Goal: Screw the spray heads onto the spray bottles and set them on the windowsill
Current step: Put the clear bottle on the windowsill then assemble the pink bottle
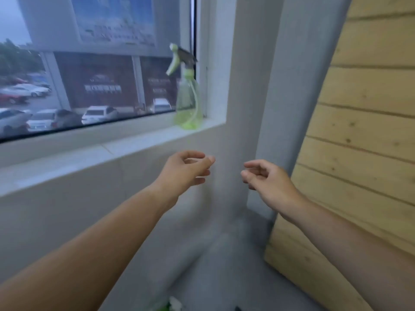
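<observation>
A clear green spray bottle [187, 104] stands upright at the right end of the white windowsill [116, 145], its green and grey spray head [179, 58] fitted on top with the nozzle facing left. Below the sill, my left hand [186, 170] and my right hand [267, 180] hover side by side, apart from the bottle. Both hands hold nothing and their fingers are loosely curled and apart. At the bottom edge, a blurred green and white object [170, 305] is partly cut off; what it is cannot be told.
A grey pillar [289, 90] rises right of the window. A pale wooden plank panel [368, 140] leans on the far right. A grey surface [224, 270] lies below. Through the glass, parked cars and a building show.
</observation>
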